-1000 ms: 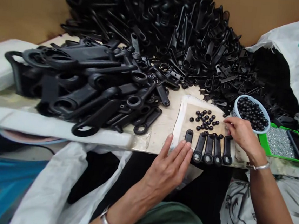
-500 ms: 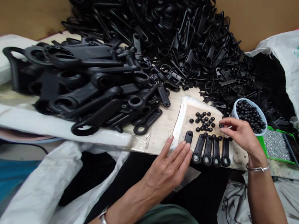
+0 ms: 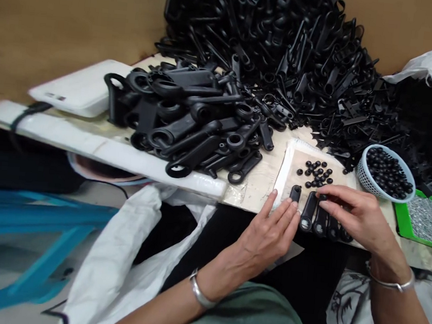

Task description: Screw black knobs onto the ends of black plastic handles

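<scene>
My left hand [image 3: 266, 235] lies flat with its fingers stretched out, its fingertips over the lower part of a short black plastic handle [image 3: 295, 192]. My right hand [image 3: 365, 219] is pinched round a small black ball knob at the top end of one handle in a row; the fingers partly hide the knob. Beside my left fingertips lies another black handle [image 3: 308, 211] of that row, a round hole at its lower end. My right hand covers parts of the handles further right. Several loose black ball knobs [image 3: 317, 173] lie just above the row.
A light blue basket [image 3: 362, 176] full of black knobs stands at the right, near a green tray [image 3: 404, 226] of small silver pieces. Larger black handles [image 3: 188, 129] are heaped at the left and back. A white box [image 3: 78, 87] sits at the far left.
My right hand has moved left and down from the loose knobs to the handle row, carrying a knob. My left hand stays on its handle. The whole view has shifted.
</scene>
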The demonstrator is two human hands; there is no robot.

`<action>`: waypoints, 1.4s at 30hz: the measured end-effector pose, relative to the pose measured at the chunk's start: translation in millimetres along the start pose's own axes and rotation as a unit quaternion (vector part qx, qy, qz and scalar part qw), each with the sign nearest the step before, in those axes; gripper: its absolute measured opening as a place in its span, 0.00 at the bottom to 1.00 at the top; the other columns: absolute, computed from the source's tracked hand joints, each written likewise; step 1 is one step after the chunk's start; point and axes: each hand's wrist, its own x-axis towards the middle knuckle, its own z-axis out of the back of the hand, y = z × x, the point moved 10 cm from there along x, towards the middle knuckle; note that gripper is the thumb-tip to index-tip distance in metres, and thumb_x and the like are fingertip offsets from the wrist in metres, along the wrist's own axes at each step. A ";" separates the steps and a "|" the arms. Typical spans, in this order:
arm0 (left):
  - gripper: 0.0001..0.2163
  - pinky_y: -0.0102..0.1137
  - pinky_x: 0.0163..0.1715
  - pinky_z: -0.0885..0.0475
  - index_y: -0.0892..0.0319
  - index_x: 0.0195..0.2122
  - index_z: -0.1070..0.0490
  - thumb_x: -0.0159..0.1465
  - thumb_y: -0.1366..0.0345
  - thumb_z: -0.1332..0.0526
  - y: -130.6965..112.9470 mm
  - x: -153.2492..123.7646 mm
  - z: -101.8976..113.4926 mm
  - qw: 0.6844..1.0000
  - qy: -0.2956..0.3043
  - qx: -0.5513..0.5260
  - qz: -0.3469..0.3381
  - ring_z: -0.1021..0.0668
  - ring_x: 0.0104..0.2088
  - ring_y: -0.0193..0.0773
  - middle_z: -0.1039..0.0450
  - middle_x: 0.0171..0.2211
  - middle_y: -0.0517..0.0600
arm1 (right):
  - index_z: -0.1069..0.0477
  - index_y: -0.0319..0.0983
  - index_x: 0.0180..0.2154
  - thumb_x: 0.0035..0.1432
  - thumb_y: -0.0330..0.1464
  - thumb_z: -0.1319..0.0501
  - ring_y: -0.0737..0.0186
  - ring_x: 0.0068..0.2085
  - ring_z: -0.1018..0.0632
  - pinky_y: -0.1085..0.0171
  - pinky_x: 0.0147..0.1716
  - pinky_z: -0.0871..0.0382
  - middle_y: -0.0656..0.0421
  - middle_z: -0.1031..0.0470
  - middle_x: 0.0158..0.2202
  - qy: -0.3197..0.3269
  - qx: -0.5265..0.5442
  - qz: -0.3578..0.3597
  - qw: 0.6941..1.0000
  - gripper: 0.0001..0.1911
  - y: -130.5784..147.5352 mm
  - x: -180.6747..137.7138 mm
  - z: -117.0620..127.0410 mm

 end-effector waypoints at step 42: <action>0.14 0.51 0.58 0.29 0.68 0.50 0.27 0.69 0.75 0.49 -0.6 -1.0 -8.4 0.999 0.029 0.011 -0.009 0.23 0.54 0.48 0.25 0.53 0.61 | 0.32 0.36 0.51 0.67 0.30 0.41 0.55 0.45 0.29 0.59 0.44 0.32 0.52 0.26 0.42 0.143 -0.281 0.091 0.945 0.12 8.0 25.0 -48.6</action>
